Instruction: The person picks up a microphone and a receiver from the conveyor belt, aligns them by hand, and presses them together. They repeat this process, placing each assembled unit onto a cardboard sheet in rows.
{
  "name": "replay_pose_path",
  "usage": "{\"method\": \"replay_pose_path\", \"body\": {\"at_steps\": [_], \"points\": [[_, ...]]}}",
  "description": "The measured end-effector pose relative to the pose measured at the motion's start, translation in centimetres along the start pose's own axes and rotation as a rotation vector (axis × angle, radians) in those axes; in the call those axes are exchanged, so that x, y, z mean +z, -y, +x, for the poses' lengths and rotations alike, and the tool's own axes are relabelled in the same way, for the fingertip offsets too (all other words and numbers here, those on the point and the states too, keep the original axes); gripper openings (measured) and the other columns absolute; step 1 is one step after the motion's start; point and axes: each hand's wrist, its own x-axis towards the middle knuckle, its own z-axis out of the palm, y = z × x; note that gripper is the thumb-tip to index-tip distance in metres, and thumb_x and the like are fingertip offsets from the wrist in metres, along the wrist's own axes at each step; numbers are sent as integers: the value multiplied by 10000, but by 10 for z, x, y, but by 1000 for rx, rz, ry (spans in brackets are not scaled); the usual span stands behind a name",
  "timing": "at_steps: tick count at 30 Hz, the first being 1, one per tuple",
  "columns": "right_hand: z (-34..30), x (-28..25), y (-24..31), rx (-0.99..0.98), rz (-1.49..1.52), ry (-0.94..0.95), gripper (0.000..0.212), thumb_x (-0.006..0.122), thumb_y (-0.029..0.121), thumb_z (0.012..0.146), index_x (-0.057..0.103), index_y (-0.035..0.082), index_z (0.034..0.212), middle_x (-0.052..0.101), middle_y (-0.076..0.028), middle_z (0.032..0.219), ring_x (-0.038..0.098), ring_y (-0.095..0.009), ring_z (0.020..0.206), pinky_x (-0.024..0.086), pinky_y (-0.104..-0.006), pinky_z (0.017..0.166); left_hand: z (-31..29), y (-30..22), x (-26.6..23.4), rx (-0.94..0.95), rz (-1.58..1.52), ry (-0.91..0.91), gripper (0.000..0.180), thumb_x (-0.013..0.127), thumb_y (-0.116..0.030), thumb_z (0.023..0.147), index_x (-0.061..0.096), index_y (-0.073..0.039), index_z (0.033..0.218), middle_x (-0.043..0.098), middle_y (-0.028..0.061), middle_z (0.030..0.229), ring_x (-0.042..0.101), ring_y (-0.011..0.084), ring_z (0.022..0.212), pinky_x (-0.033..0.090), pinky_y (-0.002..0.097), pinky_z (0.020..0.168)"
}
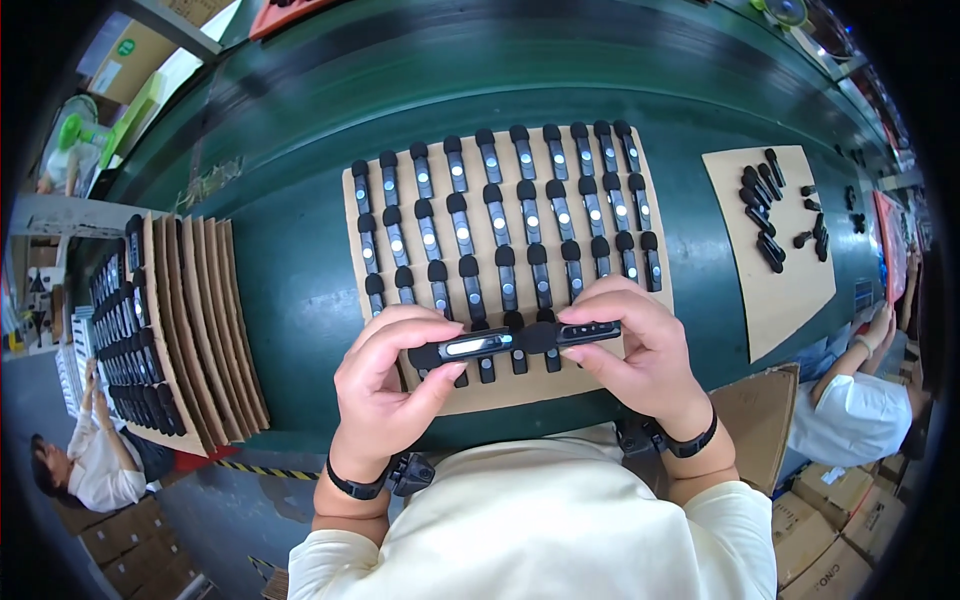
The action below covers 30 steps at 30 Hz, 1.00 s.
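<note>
Between the thumb and fingers of my left hand (385, 375) is a small black lapel microphone (478, 344), lying sideways with its foam tip to the left and a bright reflection along its body. My right hand (640, 345) pinches a second black lapel microphone (590, 332), its round foam tip pointing left toward the first one. Both are held above a cardboard sheet (465, 400) covered with rows of similar microphones (530, 210), foam ends pointing away from me. My hands partly hide the nearest row.
At left stands a stack of cardboard sheets (205, 330) with more microphones (130, 330). Another cardboard sheet (790, 290) at right carries loose microphones (762, 200). All rest on a green work surface (300, 300). People (850, 400) sit at both sides; cartons (830, 500) stand lower right.
</note>
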Motion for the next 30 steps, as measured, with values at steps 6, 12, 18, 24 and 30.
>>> {"method": "replay_pose_path", "body": {"at_steps": [6,12,18,24,30], "points": [[-1,8,3,-48,-2,-25,322,757,-59,750,647,2,1046,641,-102,970,599,-192,863,468,-288,789,-4,1,4,-19,-128,2,271,738,79,739,653,24,990,694,127,967,663,241,945,507,384,922],[-3,12,1,-55,17,-39,315,755,-67,738,644,3,1024,635,-107,960,597,-195,853,471,-290,770,-5,4,3,0,-128,22,279,742,84,730,654,18,986,702,119,950,678,250,917,506,433,961],[-3,12,-1,-116,-25,-51,312,756,-67,721,637,2,1001,627,-108,925,594,-200,825,468,-293,740,-5,4,2,3,-100,40,285,749,83,722,655,14,982,705,114,947,683,248,909,513,442,949],[-2,13,-3,-149,-42,-56,302,753,-65,719,636,3,988,625,-107,905,593,-205,802,465,-297,718,-4,4,1,-5,-100,49,281,749,80,722,658,8,978,706,112,942,686,252,905,517,446,944],[-2,12,-3,-173,-62,-58,294,755,-65,716,637,4,976,623,-104,896,592,-209,798,464,-297,702,-4,4,3,-17,-116,47,244,724,77,747,655,11,972,697,113,900,670,239,894,494,458,961]]}}
